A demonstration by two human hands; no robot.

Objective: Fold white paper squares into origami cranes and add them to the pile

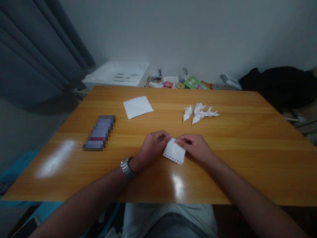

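Both hands sit close together near the front of the wooden table [153,188], and between them a small folded piece of white paper [174,152] lies on the tabletop, its row of punched holes along the edge nearest the person. The left hand [153,147], with a metal wristwatch [127,167] on its wrist, is curled over, its fingers [162,137] pinching the paper's upper left corner. The right hand [193,147] comes in from the other side, its fingers [182,141] closed on the upper right corner, so the hands are nearly shut and both have hold of the paper. Farther up the table lies a flat sheet of white paper [138,107] with a similar holed edge and a faint crease, and to its right is a small cluster of white paper cranes [200,112]. Left of the hands is a flat rectangular object [99,133], too pixelated to identify. Beyond the table's far edge stand a white plastic tray [116,73] and a green packet [195,82], with a black cloth [274,84] to the right
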